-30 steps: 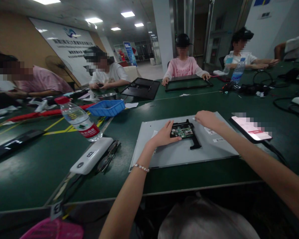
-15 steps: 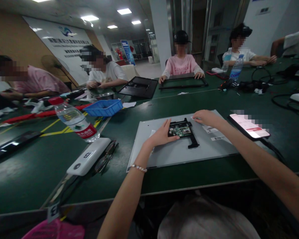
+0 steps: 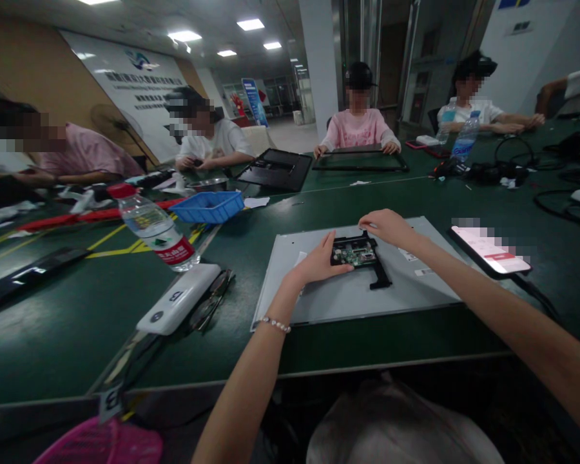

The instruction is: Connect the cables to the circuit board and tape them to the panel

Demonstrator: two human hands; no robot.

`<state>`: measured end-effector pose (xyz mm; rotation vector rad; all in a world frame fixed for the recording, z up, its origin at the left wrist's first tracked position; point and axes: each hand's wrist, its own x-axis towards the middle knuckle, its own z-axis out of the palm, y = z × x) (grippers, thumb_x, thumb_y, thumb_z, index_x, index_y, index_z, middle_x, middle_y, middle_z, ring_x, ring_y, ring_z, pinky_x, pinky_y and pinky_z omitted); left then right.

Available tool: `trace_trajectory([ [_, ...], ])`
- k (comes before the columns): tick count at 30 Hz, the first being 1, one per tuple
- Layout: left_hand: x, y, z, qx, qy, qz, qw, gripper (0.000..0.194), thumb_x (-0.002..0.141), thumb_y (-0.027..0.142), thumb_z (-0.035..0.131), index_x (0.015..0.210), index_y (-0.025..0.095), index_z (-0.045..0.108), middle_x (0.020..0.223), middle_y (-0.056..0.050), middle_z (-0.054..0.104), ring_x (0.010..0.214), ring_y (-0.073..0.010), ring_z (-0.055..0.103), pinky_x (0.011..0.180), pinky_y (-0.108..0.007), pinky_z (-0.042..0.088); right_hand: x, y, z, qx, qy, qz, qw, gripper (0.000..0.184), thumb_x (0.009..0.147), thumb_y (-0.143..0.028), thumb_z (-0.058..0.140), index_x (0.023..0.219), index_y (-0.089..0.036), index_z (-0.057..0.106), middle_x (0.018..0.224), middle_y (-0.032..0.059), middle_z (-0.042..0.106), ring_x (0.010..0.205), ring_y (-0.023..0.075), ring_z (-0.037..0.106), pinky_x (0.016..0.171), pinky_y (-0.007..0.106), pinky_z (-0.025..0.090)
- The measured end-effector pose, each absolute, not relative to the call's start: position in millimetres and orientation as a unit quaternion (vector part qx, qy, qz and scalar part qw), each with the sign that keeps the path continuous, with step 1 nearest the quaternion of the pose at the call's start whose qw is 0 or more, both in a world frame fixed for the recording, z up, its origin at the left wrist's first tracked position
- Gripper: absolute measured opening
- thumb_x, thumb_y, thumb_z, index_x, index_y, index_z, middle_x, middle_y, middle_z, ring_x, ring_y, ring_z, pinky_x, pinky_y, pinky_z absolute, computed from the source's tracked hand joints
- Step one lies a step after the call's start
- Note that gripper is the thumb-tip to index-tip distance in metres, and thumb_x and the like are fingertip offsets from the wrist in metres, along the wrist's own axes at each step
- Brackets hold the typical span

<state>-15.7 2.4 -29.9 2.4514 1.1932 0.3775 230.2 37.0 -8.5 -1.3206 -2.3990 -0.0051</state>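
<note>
A green circuit board in a black plastic bracket (image 3: 381, 274) lies on a large grey metal panel (image 3: 319, 301). My left hand (image 3: 318, 261) grips the bracket's left side, thumb along the near edge and fingers toward the far edge. At the bracket's far right corner, my right hand (image 3: 385, 225) is closed with its fingertips pinched together. Whatever is between those fingertips, if anything, is too small to make out. White labels (image 3: 423, 272) are stuck on the panel, under my right forearm.
Left of the panel are a white power bank (image 3: 181, 299), glasses (image 3: 212, 301), a water bottle (image 3: 162, 232) and a blue tray (image 3: 210, 207). A lit phone (image 3: 493, 250) with a cable lies to the right. Across the table, a person in pink (image 3: 357, 125) holds a black frame (image 3: 362, 169).
My right hand has moved left, from beside the bracket to its far right corner. My left hand keeps its grip on the bracket. The camera view has shifted slightly.
</note>
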Motion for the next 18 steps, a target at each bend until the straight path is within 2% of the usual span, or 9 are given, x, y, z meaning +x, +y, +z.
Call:
trace_trajectory([
  [5, -15.8, 2.4, -30.6, 0.869, 0.434, 0.131, 0.196, 0.109, 0.071, 0.069, 0.055, 0.148, 0.014, 0.001, 0.155, -0.016, 0.012, 0.140, -0.0337, 0.019, 0.114, -0.047, 0.024, 198.5, 42.6, -5.6, -0.467, -0.867, -0.022, 0.172, 0.024, 0.089, -0.020, 0.049, 0.100, -0.020, 0.070, 0.103, 0.0056, 0.069, 0.094, 0.0200, 0.062, 0.078, 0.027, 0.042],
  [12, -15.2, 1.8, -28.3, 0.875, 0.423, 0.136, 0.194, 0.108, 0.071, 0.067, 0.056, 0.148, 0.012, 0.004, 0.154, -0.018, 0.014, 0.140, -0.0345, 0.020, 0.113, -0.048, 0.024, 177.1, 38.5, -11.8, -0.463, -0.871, -0.005, 0.167, 0.026, 0.089, -0.017, 0.047, 0.102, -0.020, 0.069, 0.102, 0.0066, 0.070, 0.093, 0.0202, 0.063, 0.075, 0.026, 0.042],
  [18, -14.0, -0.6, -24.8, 0.882, 0.402, 0.148, 0.196, 0.102, 0.073, 0.062, 0.058, 0.148, 0.015, 0.007, 0.152, -0.017, 0.021, 0.139, -0.0332, 0.023, 0.112, -0.049, 0.026, 179.2, 39.3, -19.8, -0.444, -0.877, 0.046, 0.178, 0.025, 0.086, -0.017, 0.052, 0.102, -0.021, 0.070, 0.101, 0.0046, 0.072, 0.094, 0.0187, 0.064, 0.079, 0.024, 0.043],
])
